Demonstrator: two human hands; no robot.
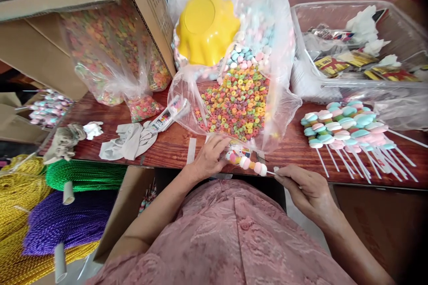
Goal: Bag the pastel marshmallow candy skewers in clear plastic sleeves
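My right hand (306,189) pinches the thin white stick of a candy skewer (251,164) just above the table's front edge. Pink, white and orange sweets are threaded along it. At the skewer's far end, my left hand (211,159) is closed on a small printed plastic wrapper (231,156), which seems to cover that end; the fingertips are partly hidden. Right behind my hands, ring-shaped candies (237,102) lie in an open clear plastic bag (282,111). Pastel button-shaped sweets (245,55) and an upturned yellow bowl (207,29) are behind them.
Finished-looking candy skewers (344,124) are piled at the right, sticks towards me. Behind them stands a clear plastic bin (354,82) with packets. A cardboard box (147,9), bagged candy rings (107,53) and a grey cloth (129,142) are left. Twisted cords (70,222) hang lower left.
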